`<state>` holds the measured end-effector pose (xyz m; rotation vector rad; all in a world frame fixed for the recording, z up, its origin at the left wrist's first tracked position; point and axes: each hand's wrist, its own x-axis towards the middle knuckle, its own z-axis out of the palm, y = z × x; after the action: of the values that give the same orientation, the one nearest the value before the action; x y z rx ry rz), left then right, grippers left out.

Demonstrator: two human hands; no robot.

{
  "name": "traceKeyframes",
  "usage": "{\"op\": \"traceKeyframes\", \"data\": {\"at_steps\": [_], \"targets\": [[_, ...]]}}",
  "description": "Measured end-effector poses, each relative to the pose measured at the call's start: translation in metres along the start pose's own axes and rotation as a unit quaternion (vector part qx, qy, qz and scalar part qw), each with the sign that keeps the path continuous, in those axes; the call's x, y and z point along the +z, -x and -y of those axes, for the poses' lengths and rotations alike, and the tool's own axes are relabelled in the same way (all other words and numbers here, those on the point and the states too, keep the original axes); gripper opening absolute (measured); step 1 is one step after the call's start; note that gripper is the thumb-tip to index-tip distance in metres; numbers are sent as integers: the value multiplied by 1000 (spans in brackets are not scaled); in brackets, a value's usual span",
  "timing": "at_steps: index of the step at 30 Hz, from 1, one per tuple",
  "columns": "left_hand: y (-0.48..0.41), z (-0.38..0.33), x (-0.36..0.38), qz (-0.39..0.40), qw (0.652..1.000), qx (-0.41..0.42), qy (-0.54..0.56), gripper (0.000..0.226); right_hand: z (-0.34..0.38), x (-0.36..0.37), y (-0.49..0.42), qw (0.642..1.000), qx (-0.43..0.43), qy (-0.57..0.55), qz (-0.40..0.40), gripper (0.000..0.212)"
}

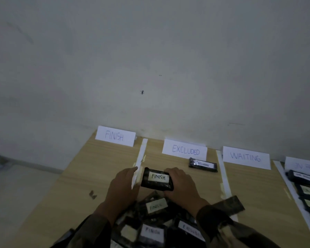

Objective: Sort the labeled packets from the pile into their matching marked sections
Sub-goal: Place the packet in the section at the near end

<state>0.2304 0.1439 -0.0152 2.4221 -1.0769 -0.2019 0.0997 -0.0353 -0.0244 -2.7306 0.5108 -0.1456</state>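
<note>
Right hand (182,185) fingers (171,170) curled round FINISH packet (157,179), above pile (155,206). Left hand (123,187) beside tape (142,154); grip unclear.

The person is wearing a long-sleeved top in a mottled camouflage print, with dull olive, brown and dark patches running together in the dim light. The left sleeve (89,231) is covering the forearm to the wrist and ending in a plain edge just behind the left grip (123,187), which is showing bare. The right sleeve (222,228) is carrying the same blotchy print, wrinkling loosely along the forearm and closing at the wrist behind the right grip (182,187), also bare. The low light is blurring any finer detail of the cloth.
</note>
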Motion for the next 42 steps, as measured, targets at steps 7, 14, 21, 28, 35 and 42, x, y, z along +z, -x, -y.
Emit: {"op": "traceKeyframes", "data": {"at_steps": [7, 14, 21, 28, 35, 42], "targets": [[2, 75, -21, 22, 993, 15, -118, 66, 59, 31, -66, 999, 21, -20, 17, 68], [-15, 131, -20, 58, 991, -26, -120, 63, 82, 71, -137, 998, 49, -4, 27, 73], [-36, 156, -20, 71, 991, -40, -105, 61, 87, 103, -190, 996, 67, 49, 22, 68], [-43, 177, -10, 81, 990, -53, -100, 63, 84, 119, -215, 995, 86, 46, 11, 51], [-43, 174, -1, 83, 992, -56, -81, 62, 75, 118, -215, 994, 95, 60, 15, 56], [-37, 151, -3, 29, 995, -4, -93, 57, 65, 79, -183, 997, 74, -27, 23, 41]]}}
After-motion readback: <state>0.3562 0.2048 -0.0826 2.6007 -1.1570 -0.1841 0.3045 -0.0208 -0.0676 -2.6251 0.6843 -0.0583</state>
